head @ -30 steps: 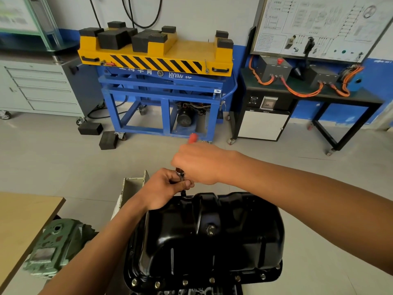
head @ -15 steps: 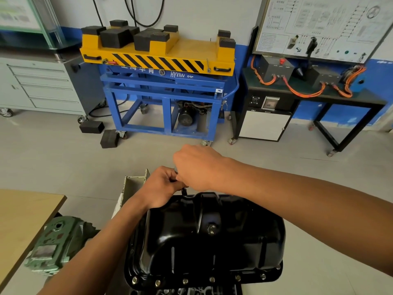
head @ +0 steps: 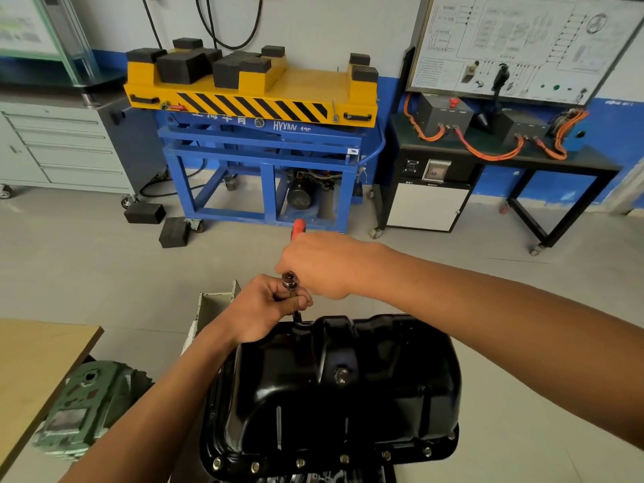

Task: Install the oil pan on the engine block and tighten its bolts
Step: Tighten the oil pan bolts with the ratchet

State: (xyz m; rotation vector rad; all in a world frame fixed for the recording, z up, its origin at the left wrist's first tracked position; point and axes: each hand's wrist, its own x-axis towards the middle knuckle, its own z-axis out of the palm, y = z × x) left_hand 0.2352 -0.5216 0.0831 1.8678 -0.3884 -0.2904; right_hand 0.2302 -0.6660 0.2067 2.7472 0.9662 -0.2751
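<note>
The left hand's (head: 259, 310) fingers (head: 302, 302) are curling around the ratchet's (head: 290, 278) metal shaft, pinching it just above the oil pan's (head: 331, 388) far rim. The right hand (head: 324, 266) is wrapping its fingers tightly around the ratchet handle just beyond the pan, with the red handle end (head: 299, 227) poking out past the knuckles. The black pan is sitting upturned with bolts (head: 299, 462) lining its near flange. A green casting (head: 87, 406) is lying left of the pan, beside the wooden bench (head: 35, 360).
</note>
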